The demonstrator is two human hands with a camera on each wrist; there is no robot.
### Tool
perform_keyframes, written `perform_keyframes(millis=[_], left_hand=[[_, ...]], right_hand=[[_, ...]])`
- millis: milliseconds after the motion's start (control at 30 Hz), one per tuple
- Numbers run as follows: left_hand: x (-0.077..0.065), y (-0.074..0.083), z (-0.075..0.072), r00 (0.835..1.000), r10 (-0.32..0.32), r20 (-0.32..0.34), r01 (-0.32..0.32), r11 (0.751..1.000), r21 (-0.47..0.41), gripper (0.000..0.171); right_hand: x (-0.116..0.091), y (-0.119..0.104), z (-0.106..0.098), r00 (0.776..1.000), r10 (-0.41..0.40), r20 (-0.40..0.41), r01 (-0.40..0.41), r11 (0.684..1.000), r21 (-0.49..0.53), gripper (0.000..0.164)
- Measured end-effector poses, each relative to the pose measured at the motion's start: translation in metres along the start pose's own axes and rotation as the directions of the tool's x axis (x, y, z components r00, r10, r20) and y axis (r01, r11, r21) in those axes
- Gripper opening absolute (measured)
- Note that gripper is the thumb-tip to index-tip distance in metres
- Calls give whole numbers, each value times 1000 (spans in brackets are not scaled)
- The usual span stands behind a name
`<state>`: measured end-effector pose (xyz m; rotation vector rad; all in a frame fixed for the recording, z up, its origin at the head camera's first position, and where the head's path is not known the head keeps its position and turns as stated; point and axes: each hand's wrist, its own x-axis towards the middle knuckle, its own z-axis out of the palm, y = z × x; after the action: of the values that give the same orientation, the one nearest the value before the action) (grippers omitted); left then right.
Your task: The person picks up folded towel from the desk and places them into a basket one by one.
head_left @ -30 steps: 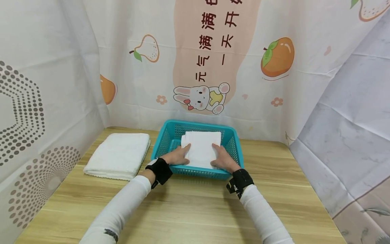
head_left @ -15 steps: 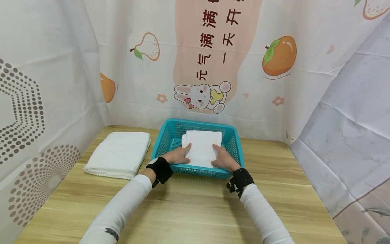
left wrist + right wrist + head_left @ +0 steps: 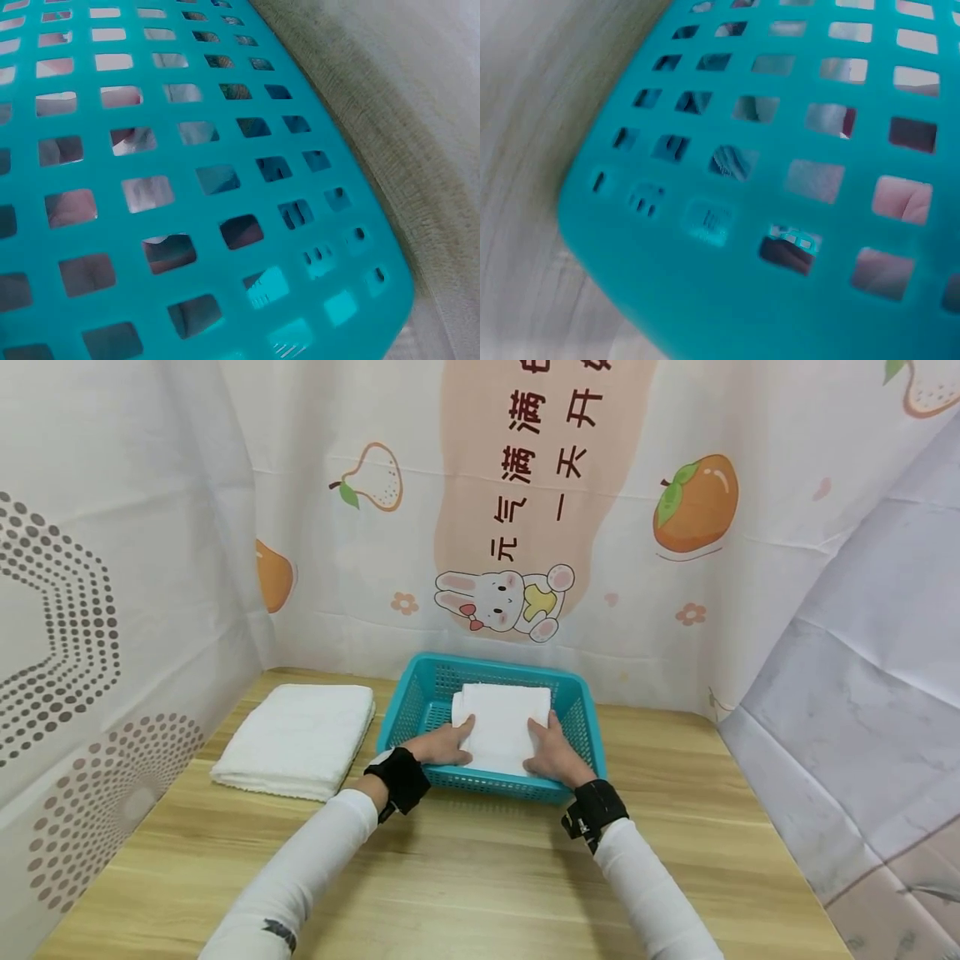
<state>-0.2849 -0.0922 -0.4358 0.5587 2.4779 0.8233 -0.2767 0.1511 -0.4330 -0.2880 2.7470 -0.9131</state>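
In the head view, a folded white towel [image 3: 504,718] lies inside a turquoise plastic basket [image 3: 491,781] with perforated walls. My left hand [image 3: 441,746] reaches over the front rim and grips the towel's left side, thumb on top. Opposite it, my right hand [image 3: 557,753] holds the right side, its thumb also on the upper face. The remaining fingers are mostly hidden by the towel and the basket. Both wrist views are filled by the basket's wall [image 3: 161,206], and bits of hand and white cloth show through the holes.
A larger folded white towel [image 3: 298,735] lies on the wooden table [image 3: 465,868], left of the basket. Behind the basket hangs a printed curtain [image 3: 360,560], with more cloth along both sides.
The view has shifted slightly. A finger of my right hand now shows along the towel's right edge. Both hands stay at the towel's sides, and basket and larger towel keep their places.
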Motion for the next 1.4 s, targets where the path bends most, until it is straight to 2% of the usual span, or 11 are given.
perform_keyframes(millis=[167, 367, 700, 1400], left_hand=[[2, 1, 1, 1000, 5, 3, -5, 1000, -7, 76], [2, -1, 2, 1000, -13, -7, 13, 1000, -4, 76], [0, 0, 2, 1000, -9, -4, 9, 1000, -18, 76], [0, 2, 1, 1000, -19, -11, 19, 1000, -11, 76]], right_hand=[[1, 2, 1, 999, -19, -28, 17, 998, -67, 81], [3, 3, 3, 998, -62, -24, 58, 991, -120, 78], [-1, 4, 1, 997, -63, 47, 65, 997, -38, 79], [-1, 1, 1, 996, -47, 70, 50, 998, -49, 79]])
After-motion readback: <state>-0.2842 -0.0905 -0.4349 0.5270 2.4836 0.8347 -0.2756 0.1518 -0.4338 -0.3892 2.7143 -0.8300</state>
